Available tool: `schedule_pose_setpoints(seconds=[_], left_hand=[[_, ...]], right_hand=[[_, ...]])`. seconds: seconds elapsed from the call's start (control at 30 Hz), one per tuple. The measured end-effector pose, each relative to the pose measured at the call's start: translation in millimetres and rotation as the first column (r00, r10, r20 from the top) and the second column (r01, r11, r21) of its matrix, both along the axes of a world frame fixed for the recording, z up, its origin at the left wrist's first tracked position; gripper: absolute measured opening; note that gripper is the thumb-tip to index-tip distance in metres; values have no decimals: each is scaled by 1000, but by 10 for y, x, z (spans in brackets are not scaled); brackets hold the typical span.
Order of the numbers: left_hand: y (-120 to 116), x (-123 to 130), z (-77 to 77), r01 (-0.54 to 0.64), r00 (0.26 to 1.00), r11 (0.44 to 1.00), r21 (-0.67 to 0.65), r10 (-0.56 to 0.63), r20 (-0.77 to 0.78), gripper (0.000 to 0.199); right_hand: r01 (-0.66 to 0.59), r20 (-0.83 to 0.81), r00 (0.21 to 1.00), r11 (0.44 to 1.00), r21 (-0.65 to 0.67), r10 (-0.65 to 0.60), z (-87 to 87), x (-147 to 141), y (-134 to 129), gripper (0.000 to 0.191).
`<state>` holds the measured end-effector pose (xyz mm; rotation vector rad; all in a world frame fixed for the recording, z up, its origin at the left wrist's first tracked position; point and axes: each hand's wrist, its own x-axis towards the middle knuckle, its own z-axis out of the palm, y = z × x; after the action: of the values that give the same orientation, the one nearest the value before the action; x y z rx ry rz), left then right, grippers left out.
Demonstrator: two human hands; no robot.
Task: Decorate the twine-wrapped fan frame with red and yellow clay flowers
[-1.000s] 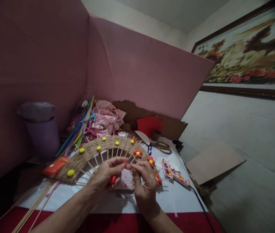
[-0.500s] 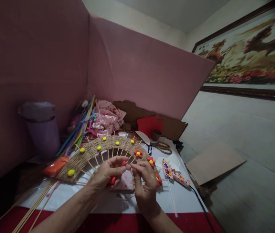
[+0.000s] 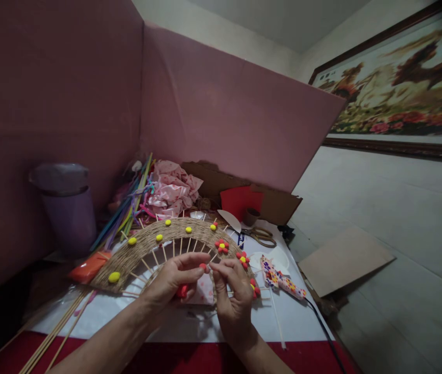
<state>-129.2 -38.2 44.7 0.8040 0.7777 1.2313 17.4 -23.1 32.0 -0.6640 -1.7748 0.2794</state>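
My left hand (image 3: 174, 278) is closed around a lump of red modelling clay (image 3: 182, 291). A small red clay ball (image 3: 204, 267) sits at its thumb and fingertips. My right hand (image 3: 234, 298) meets it there, thumb and forefinger pinched at the ball's edge; the exact contact is partly hidden. Behind both hands lies an arched panel (image 3: 123, 262) wound with brown twine over thin wooden sticks. Yellow clay discs (image 3: 159, 238) dot the arch. On its right side several discs have red petals around them, forming flowers (image 3: 222, 246).
A flower-patterned glue gun (image 3: 283, 280) with a black cord lies at right, near scissors (image 3: 262, 236). Loose sticks (image 3: 55, 332) and an orange packet (image 3: 88, 267) are at left. Crumpled pink paper (image 3: 174, 187), a purple bin (image 3: 68, 218) and cardboard (image 3: 279, 208) stand behind.
The small red ball and my left fingertips have shifted slightly right and down, closer to my right fingertips. The arch and surrounding things have not moved.
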Motion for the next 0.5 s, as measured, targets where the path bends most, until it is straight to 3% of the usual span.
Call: schedule_pose_setpoints(seconds=[0.13, 0.27, 0.4, 0.5], left_hand=[[19, 10, -22, -22, 1000, 999, 43, 22, 3, 24], [38, 11, -39, -26, 999, 999, 22, 25, 29, 28], [52, -3, -48, -5, 1000, 999, 35, 5, 1, 30], [62, -5, -63, -36, 999, 999, 9, 37, -31, 35]], right_hand=[[7, -8, 1000, 1000, 18, -7, 5, 2, 2, 23], [27, -41, 999, 999, -27, -28, 52, 20, 35, 18], [28, -96, 995, 992, -124, -40, 205, 72, 117, 16], [64, -77, 994, 990, -126, -74, 355, 134, 240, 16]])
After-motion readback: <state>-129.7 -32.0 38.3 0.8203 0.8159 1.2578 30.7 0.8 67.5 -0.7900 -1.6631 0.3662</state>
